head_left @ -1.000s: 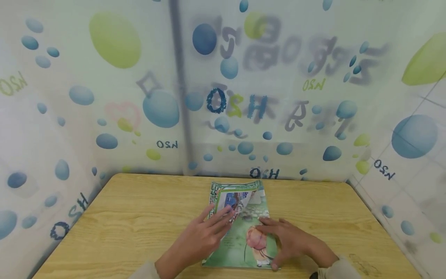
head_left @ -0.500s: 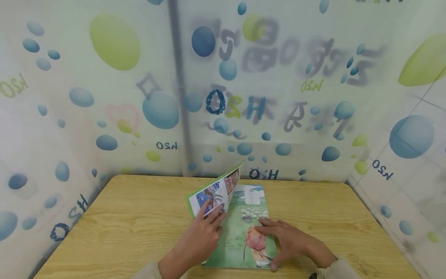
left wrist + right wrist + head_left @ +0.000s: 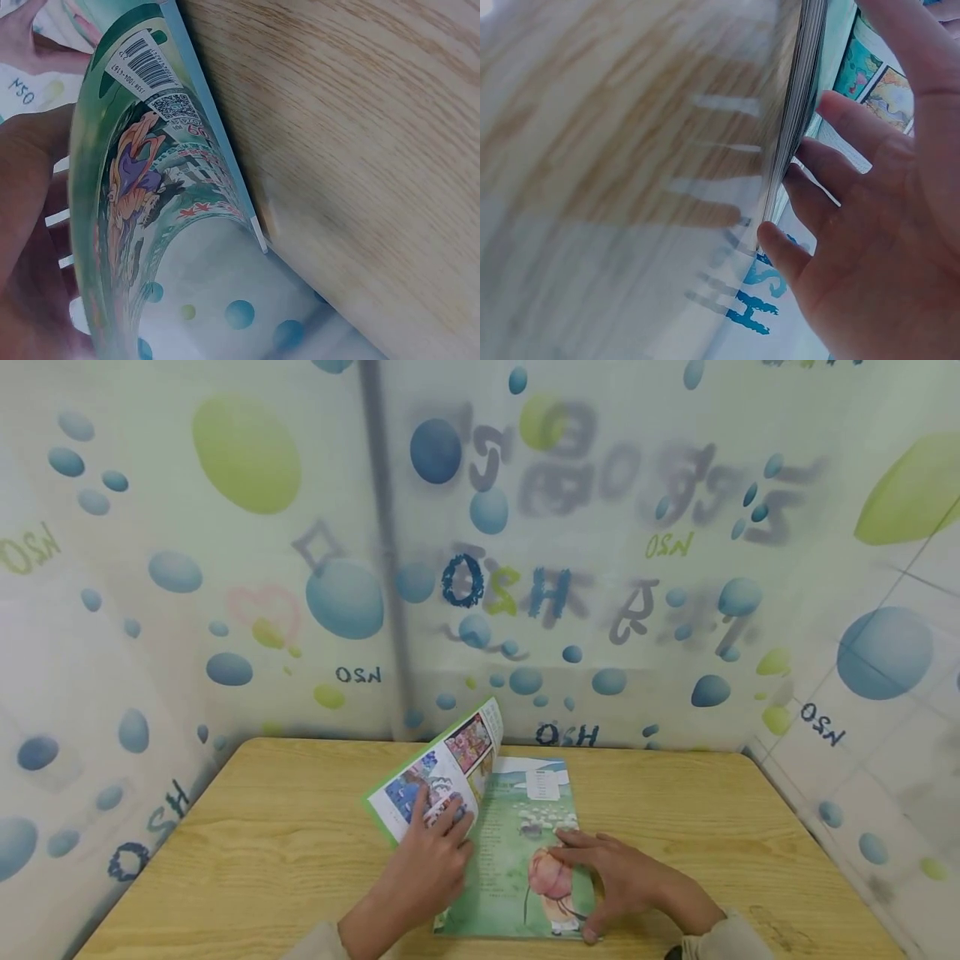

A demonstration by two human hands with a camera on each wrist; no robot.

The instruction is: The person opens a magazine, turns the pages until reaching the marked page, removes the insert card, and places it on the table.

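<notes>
Bubble-patterned sheet (image 3: 315,693) and wooden table (image 3: 285,827): magazine (image 3: 506,864) lying part-open between two hands

Backdrop: the pale sheet is hanging behind the table and along both sides, showing blue and green bubbles (image 3: 345,598) and mirror-wise "H2O" lettering (image 3: 550,593). Grey, blurred marks are showing among the print.

The magazine is lying flat on the table, in the middle of the head view and close to the person. A leaf (image 3: 438,768) is standing raised and curved along its left side, its pictured inner face showing in the head view. From the left wrist, the outer face is showing a barcode (image 3: 146,64), a square code (image 3: 174,106) and a painted figure (image 3: 133,169).

The left hand (image 3: 431,868) is lying against the leaf's inner face, fingers spread apart and extended; it is pressing rather than clamping.

The right hand (image 3: 630,881) is resting at the magazine's right edge, fingers touching near a pink drawing (image 3: 551,872), thumb standing apart at the near corner; nothing is being clamped. The right wrist view is showing its fingertips by the stacked page edges (image 3: 799,97).

On the uncovered green page, a white box of print (image 3: 543,785) is sitting near the top, too small to read. Light sleeves (image 3: 731,937) are covering both forearms.
</notes>
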